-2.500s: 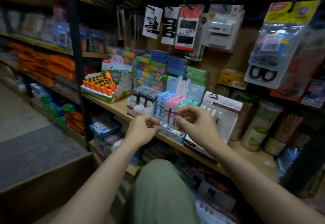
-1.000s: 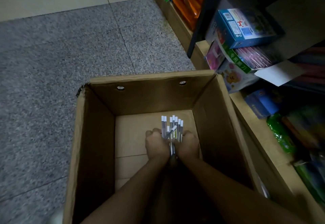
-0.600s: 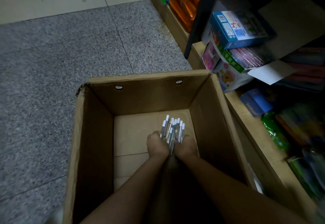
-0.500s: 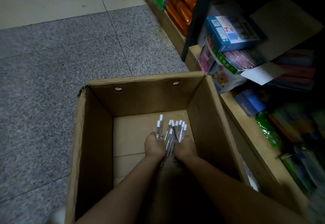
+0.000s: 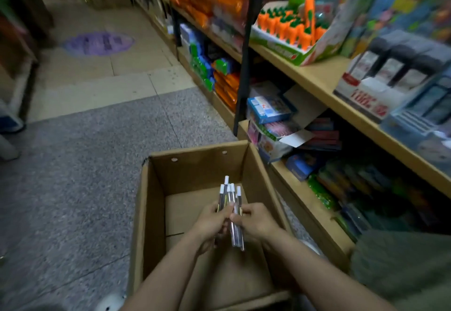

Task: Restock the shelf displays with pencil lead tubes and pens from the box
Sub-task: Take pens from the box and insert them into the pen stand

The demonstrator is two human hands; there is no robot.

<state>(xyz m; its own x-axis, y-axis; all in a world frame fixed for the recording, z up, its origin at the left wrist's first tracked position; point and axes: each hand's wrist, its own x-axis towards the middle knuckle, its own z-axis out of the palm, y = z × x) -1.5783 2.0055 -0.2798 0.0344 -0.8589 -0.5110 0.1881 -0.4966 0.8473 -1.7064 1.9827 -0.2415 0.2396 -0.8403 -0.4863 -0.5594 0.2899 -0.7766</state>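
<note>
Aisle: shop floor point(image 5: 73, 164), stocked shelf point(image 5: 324, 86) to the right.
Pens: bundle point(image 5: 230, 203), white caps up, above the open box point(image 5: 144, 213).
Grip: left hand point(image 5: 211, 222) and right hand point(image 5: 256, 222) both curl round the bundle, keeping it together for carrying.

Both forearms stretched forward, left hand point(image 5: 210, 222) and right hand point(image 5: 257, 221) side by side, fingers curled

Almost nothing can be read. The white display box point(image 5: 363, 96) on the upper shelf point(image 5: 324, 83), at about three o'clock, carries large red characters on its front, blurred past reading. The purple floor sticker point(image 5: 98, 43) at about eleven o'clock bears dark lines of print, too small to make out. The blue box point(image 5: 268, 108) near centre shows an illegible label.
</note>
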